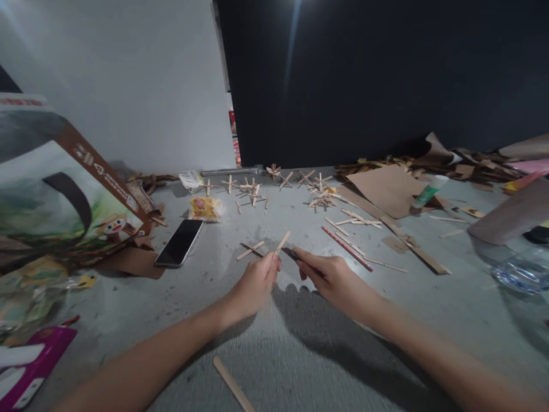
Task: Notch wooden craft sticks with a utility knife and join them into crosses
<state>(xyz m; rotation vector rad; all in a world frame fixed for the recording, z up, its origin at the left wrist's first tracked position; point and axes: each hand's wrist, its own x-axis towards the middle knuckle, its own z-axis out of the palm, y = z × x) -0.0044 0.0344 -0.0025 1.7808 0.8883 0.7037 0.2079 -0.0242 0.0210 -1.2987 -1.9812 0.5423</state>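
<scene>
My left hand (256,281) pinches a wooden craft stick (283,241), which points up and to the right out of the fingertips. Closed around a small dark blade (290,253), my right hand (329,279) is just right of the left one, with the blade's tip close to the stick. Whether blade and stick touch, I cannot tell. Just beyond my left hand, two sticks form a crossed pair (251,250) on the grey table. Another loose craft stick (231,382) lies near the front edge of the view.
Crossed stick pieces (255,194) and loose sticks (360,220) are scattered toward the back. A phone (180,243) and a yellow packet (206,209) lie left. Right are a red striped straw (346,248), cardboard (384,189), a glue stick (430,191) and clear plastic (521,272).
</scene>
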